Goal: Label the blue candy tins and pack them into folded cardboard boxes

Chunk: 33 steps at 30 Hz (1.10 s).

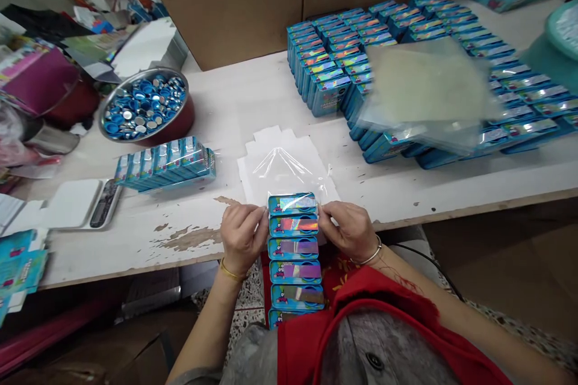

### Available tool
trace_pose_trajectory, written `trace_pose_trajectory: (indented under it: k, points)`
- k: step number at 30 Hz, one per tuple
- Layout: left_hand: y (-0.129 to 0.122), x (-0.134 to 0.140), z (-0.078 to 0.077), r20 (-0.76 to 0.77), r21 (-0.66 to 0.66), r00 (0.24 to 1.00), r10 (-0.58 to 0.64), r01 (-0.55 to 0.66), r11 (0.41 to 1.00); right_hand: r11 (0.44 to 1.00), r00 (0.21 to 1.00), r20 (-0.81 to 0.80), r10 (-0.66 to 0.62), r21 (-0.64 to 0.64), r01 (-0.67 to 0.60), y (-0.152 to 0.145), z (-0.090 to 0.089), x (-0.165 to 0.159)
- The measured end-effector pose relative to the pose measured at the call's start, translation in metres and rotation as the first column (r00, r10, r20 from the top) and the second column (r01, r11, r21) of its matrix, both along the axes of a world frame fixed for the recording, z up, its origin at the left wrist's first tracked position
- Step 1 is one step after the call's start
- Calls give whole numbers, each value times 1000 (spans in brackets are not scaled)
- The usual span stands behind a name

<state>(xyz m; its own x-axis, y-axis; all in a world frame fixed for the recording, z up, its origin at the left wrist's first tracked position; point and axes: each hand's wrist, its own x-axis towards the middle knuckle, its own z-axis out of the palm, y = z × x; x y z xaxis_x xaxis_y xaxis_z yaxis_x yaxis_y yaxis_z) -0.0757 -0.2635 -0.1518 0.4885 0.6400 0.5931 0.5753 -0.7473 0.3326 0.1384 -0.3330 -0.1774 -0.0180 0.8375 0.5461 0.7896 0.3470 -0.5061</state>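
Note:
A row of several small blue tins (294, 248) runs from the table edge toward my body, with shiny strips on their tops. The far end of the row meets a clear plastic bag (289, 171) that lies spread on the table. My left hand (244, 234) pinches the bag's edge at the left of the first tin. On the other side, my right hand (350, 228) has its thumb and fingers closed on the bag's right edge. Under the bag lies a flat white cut-out sheet (257, 144). What supports the near tins is hidden.
Behind on the left stand a bowl (192, 111) of blue caps, a wrapped pack of tins (165, 165) and a scale (74, 201). Rows of tins (332, 93) fill the right, with plastic bags (428, 87) on top. A cardboard box (244, 9) stands at the back.

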Motion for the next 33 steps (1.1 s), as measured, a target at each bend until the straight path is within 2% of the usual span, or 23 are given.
trace_pose_trajectory:
  k: [3,7,11,13,16,19,22,24,28,31,33]
  points:
    - [0,-7,-7,-45,80,997,-68,72,994,998,997,55,-50,-35,52,0,-7,2]
    - [3,-10,-5,-102,123,989,-108,120,985,979,983,120,-141,-130,156,3,-9,0]
    - [1,-12,-3,-108,133,990,-90,104,986,986,971,224,-78,-130,109,-2,-9,-5]
    - [0,-13,-5,-105,92,994,-15,24,995,989,968,244,-58,-115,89,-3,-11,-6]
    - [2,-10,-12,-149,-45,986,72,-79,996,988,961,268,-67,-113,101,0,-16,-5]
    - [6,-4,-19,-206,-161,976,68,-102,982,987,958,281,-56,-130,96,3,-21,-3]
    - [9,-1,-20,-246,-159,965,90,-132,979,987,959,279,-61,-124,99,2,-23,-3]
    - [11,-3,-18,-278,-124,956,92,-130,984,988,960,271,-65,-118,100,1,-22,-3]
    - [16,-10,-13,-332,-92,943,-11,-20,996,981,965,250,-75,-153,116,1,-15,-4]
    - [19,-11,-15,-299,-124,954,-20,-18,992,942,969,193,-155,-266,204,6,-11,-6]
    - [20,-8,-19,-213,-195,977,0,-42,980,911,970,167,-176,-346,225,10,-10,-8]
